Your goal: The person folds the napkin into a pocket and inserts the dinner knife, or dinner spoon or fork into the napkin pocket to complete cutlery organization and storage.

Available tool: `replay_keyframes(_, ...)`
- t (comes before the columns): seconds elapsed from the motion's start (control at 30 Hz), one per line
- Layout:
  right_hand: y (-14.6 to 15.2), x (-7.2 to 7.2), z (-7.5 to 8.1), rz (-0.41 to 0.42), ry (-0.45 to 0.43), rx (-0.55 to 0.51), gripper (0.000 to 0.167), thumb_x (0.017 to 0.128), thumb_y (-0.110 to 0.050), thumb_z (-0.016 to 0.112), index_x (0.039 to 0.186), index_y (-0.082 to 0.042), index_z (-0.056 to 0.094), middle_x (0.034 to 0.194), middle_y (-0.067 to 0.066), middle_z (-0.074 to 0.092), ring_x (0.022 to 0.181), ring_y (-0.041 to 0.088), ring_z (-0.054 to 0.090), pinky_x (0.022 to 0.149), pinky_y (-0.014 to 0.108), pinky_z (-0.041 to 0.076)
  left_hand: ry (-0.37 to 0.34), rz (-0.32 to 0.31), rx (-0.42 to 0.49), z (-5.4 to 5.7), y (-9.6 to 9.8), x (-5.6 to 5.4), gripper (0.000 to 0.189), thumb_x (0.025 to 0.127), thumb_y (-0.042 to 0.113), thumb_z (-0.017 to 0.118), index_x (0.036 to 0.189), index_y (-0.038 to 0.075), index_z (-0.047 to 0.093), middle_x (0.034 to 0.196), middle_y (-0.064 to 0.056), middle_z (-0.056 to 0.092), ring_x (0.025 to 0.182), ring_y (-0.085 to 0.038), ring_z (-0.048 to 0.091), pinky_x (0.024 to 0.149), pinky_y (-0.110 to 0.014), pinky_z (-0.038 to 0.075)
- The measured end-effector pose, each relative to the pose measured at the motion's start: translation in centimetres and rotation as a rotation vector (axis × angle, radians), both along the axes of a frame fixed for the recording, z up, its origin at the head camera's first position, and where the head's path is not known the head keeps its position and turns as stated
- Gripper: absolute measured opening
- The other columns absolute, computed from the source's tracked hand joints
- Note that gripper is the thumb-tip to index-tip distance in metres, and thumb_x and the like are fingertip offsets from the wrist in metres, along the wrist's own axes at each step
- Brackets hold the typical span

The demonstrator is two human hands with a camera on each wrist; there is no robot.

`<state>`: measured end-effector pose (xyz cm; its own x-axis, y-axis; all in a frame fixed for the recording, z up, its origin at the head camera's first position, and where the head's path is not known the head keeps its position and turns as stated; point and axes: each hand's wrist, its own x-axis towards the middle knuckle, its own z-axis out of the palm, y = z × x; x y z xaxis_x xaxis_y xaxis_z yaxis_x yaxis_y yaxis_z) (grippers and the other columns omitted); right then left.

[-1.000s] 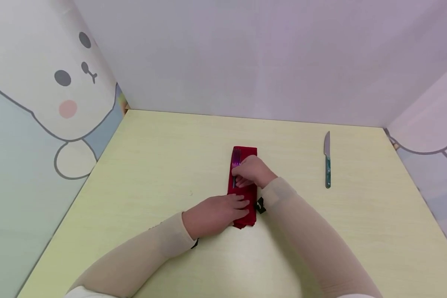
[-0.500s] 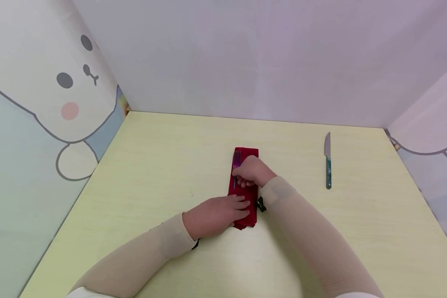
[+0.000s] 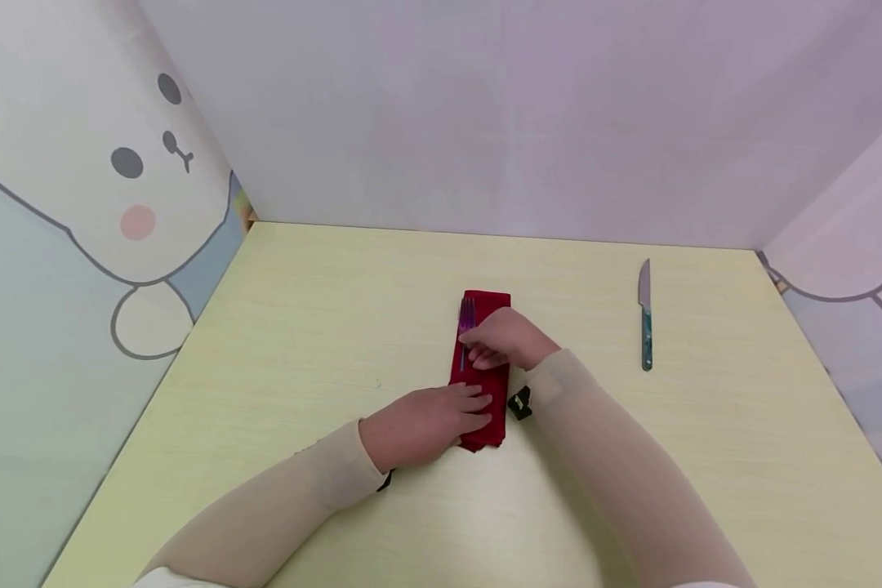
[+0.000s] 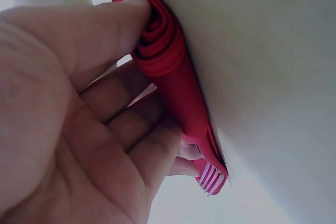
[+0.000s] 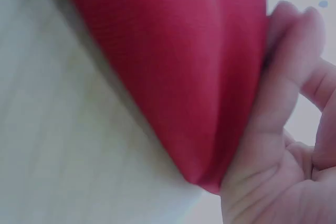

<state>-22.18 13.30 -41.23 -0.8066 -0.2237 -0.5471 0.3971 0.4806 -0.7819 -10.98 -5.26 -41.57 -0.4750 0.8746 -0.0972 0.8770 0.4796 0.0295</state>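
A folded dark red cloth napkin [image 3: 491, 390] lies lengthwise on the table, its layers rolled up at the near end in the left wrist view. My left hand [image 3: 422, 425] holds that near part, fingers across the top and thumb [image 4: 115, 30] against the rolled end. On the napkin's far left side lies a fork [image 3: 467, 310] with purple-looking tines pointing away. My right hand [image 3: 510, 337] pinches the fork at its handle, other fingers curled over the cloth. The right wrist view shows the red cloth [image 5: 173, 61] beside the hand [image 5: 278, 129]; the fork is hidden there.
A table knife [image 3: 646, 327] with a teal handle lies to the right, blade pointing away. The pale wooden table [image 3: 323, 327] ends at a whitish wall [image 3: 441, 122] behind. Side panels with cartoon animals stand left and right.
My right hand and wrist have shifted slightly to the right, with the fingertips still at the fork. The left hand stays on the napkin. The knife has not moved.
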Motion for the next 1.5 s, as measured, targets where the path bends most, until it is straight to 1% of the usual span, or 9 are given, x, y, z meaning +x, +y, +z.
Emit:
replay_keyframes(0.27, 1.5, 0.1, 0.2, -0.038, -0.037, -0.24, 0.032, 0.099, -0.021, 0.07, 0.116, 0.006, 0.067, 0.105, 0.022, 0.068, 0.087, 0.029, 0.072, 0.084, 0.038, 0.061, 0.017, -0.007, -0.006, 0.1, -0.1, 0.0, 0.046, 0.101, 0.026, 0.07, 0.145, 0.016, 0.061, 0.145, 0.002, 0.059, 0.141, -0.02, 0.047, 0.115, -0.028, 0.037)
replay_keyframes(0.37, 1.9, 0.1, 0.3, -0.023, -0.048, -0.279, 0.033, 0.101, -0.022, 0.067, 0.122, 0.004, 0.066, 0.111, 0.022, 0.068, 0.095, 0.031, 0.071, 0.087, 0.038, 0.06, -0.002, -0.004, 0.001, 0.1, -0.1, 0.0, 0.045, 0.101, 0.026, 0.069, 0.145, 0.017, 0.062, 0.146, 0.001, 0.058, 0.142, -0.021, 0.047, 0.115, -0.028, 0.037)
replay_keyframes(0.47, 2.7, 0.1, 1.0, 0.015, -0.01, -0.272, 0.037, 0.103, -0.024, 0.064, 0.128, 0.003, 0.064, 0.116, 0.022, 0.067, 0.101, 0.032, 0.07, 0.09, 0.038, 0.058, -0.021, -0.002, 0.001, 0.1, -0.1, -0.1, 0.044, 0.102, 0.026, 0.069, 0.145, 0.017, 0.062, 0.148, 0.0, 0.057, 0.143, -0.021, 0.046, 0.115, -0.029, 0.037)
replay_keyframes(0.6, 4.6, 0.5, 2.3, 0.035, 0.082, -0.234, 0.045, 0.104, -0.03, 0.063, 0.133, 0.004, 0.061, 0.121, 0.022, 0.065, 0.107, 0.034, 0.067, 0.094, 0.039, 0.056, -0.033, 0.006, -0.01, 0.0, 0.0, -0.1, 0.045, 0.101, 0.024, 0.069, 0.145, 0.018, 0.061, 0.15, 0.0, 0.055, 0.143, -0.021, 0.046, 0.115, -0.03, 0.037)
replay_keyframes(0.8, 9.0, 1.5, 3.3, 0.0, 0.198, -0.165, 0.054, 0.105, -0.036, 0.061, 0.136, 0.007, 0.054, 0.129, 0.027, 0.061, 0.115, 0.038, 0.064, 0.095, 0.035, 0.056, -0.027, 0.016, -0.025, -0.1, 0.0, 0.1, 0.045, 0.101, 0.022, 0.069, 0.146, 0.019, 0.061, 0.152, 0.001, 0.054, 0.143, -0.022, 0.046, 0.115, -0.029, 0.037)
replay_keyframes(1.0, 13.5, 2.3, 4.7, -0.062, 0.288, -0.02, 0.057, 0.106, -0.044, 0.057, 0.138, 0.003, 0.052, 0.132, 0.021, 0.059, 0.116, 0.03, 0.065, 0.096, 0.031, 0.054, -0.023, 0.027, -0.028, -0.1, -0.2, 0.2, 0.046, 0.101, 0.018, 0.069, 0.146, 0.019, 0.06, 0.153, 0.002, 0.052, 0.144, -0.021, 0.045, 0.116, -0.028, 0.035)
replay_keyframes(1.3, 19.6, 2.2, 4.3, -0.166, 0.345, 0.138, 0.07, 0.105, -0.052, 0.052, 0.144, 0.006, 0.045, 0.129, 0.015, 0.059, 0.105, 0.015, 0.065, 0.09, 0.026, 0.056, -0.023, 0.02, -0.025, 0.1, -0.2, 0.2, 0.046, 0.101, 0.017, 0.069, 0.146, 0.018, 0.06, 0.153, 0.001, 0.053, 0.144, -0.021, 0.045, 0.116, -0.029, 0.035)
replay_keyframes(1.4, 21.3, 1.9, 4.1, -0.182, 0.331, 0.206, 0.074, 0.104, -0.055, 0.051, 0.146, 0.006, 0.044, 0.134, 0.018, 0.055, 0.108, 0.02, 0.065, 0.096, 0.036, 0.055, -0.019, 0.016, -0.027, 0.0, -0.2, 0.2, 0.047, 0.101, 0.017, 0.069, 0.146, 0.018, 0.06, 0.153, 0.001, 0.053, 0.144, -0.021, 0.046, 0.116, -0.029, 0.035)
replay_keyframes(1.5, 22.7, 1.5, 4.0, -0.185, 0.272, 0.268, 0.083, 0.102, -0.061, 0.05, 0.15, 0.005, 0.038, 0.14, 0.023, 0.049, 0.118, 0.033, 0.061, 0.104, 0.061, 0.044, -0.019, 0.015, -0.029, 0.0, -0.2, 0.2, 0.047, 0.101, 0.017, 0.069, 0.146, 0.018, 0.06, 0.153, 0.001, 0.053, 0.144, -0.021, 0.046, 0.116, -0.029, 0.035)
